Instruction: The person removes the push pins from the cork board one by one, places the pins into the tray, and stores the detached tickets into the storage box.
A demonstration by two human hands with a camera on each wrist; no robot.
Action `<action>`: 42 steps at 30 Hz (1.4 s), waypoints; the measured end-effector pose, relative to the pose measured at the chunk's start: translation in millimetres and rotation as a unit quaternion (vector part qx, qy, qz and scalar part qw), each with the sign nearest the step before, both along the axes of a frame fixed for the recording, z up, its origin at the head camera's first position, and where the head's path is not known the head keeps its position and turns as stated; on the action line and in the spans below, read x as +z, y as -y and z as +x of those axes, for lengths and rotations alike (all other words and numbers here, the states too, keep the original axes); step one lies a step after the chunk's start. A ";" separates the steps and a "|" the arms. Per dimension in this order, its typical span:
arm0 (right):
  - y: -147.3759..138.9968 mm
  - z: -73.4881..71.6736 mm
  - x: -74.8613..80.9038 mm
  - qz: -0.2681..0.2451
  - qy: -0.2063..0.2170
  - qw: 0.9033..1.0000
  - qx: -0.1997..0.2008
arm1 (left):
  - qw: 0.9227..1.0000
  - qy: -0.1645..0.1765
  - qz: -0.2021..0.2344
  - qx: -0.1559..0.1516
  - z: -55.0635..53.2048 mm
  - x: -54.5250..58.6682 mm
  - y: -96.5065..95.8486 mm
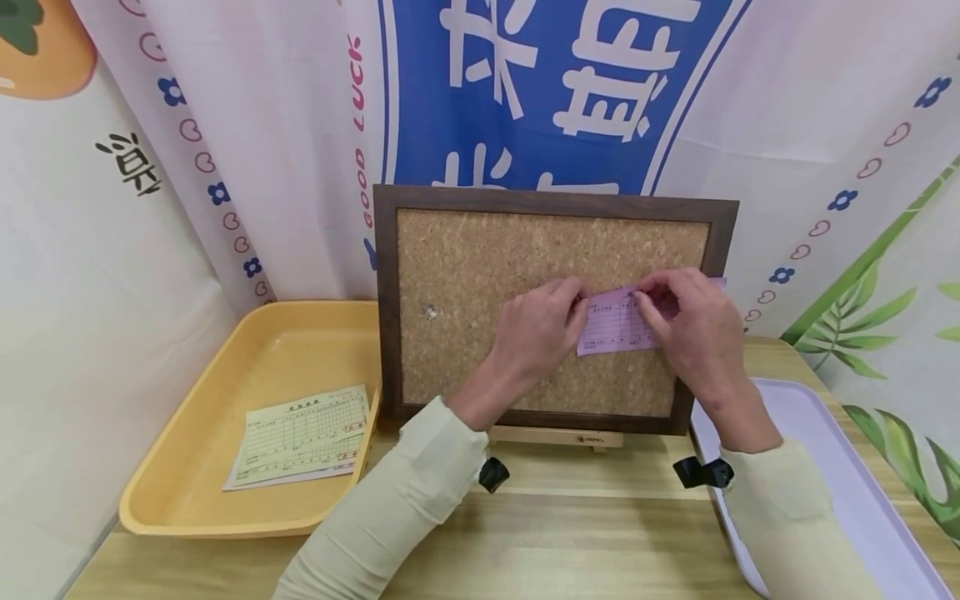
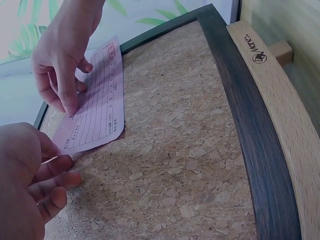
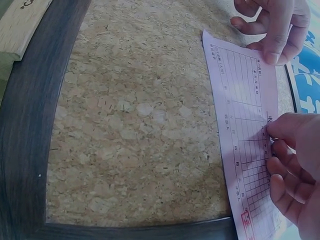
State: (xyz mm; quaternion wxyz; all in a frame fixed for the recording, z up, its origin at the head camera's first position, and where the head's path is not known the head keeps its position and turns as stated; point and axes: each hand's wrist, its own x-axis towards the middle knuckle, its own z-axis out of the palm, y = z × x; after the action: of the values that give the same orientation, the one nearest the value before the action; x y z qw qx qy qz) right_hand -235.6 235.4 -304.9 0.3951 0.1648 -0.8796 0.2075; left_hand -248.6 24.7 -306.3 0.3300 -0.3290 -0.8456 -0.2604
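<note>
A pink printed slip [image 1: 618, 321] lies slightly tilted against the framed corkboard [image 1: 487, 250], its right end overlapping the dark frame. My left hand [image 1: 542, 327] pinches the slip's upper left corner between thumb and index finger. In the right wrist view, that hand's other fingers are loosely bent beside the paper. My right hand [image 1: 693, 329] is at the slip's upper edge near its middle, thumb and index finger together in front of the print. A small dark thing shows at those fingertips, mostly hidden; I cannot tell its kind.
To the left, a yellow plastic tray [image 1: 183, 417] contains pale yellow printed slips [image 1: 300, 437]. A lilac tray [image 1: 840, 450] lies at the right under my forearm. The board leans on a wooden stand [image 1: 558, 437] on the wooden table [image 1: 570, 542], with a printed curtain [image 1: 300, 125] behind.
</note>
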 end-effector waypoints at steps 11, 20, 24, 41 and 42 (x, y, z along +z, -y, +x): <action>-5.5 -0.4 3.7 0.019 -0.002 1.000 0.018 | 0.999 0.024 0.013 -0.021 1.1 -0.4 -0.4; -7.0 3.3 10.9 0.010 0.043 0.998 0.044 | 0.998 0.054 0.022 -0.020 2.1 5.2 2.0; -7.7 7.4 13.2 0.010 0.057 0.997 0.056 | 0.997 0.066 0.027 -0.025 3.7 7.1 3.3; -23.5 49.4 13.6 0.013 0.046 0.998 0.052 | 0.994 0.069 0.062 -0.059 20.0 9.0 23.4; -25.0 52.5 13.2 0.015 0.042 0.998 0.046 | 0.994 0.068 0.059 -0.056 21.9 9.2 25.8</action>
State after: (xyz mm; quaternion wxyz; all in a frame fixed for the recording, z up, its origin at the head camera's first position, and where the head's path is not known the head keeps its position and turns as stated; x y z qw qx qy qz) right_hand -183.1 260.4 -291.7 0.3453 0.2028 -0.8898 0.2187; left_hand -226.7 -1.1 -297.1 0.2757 -0.3376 -0.8293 -0.3498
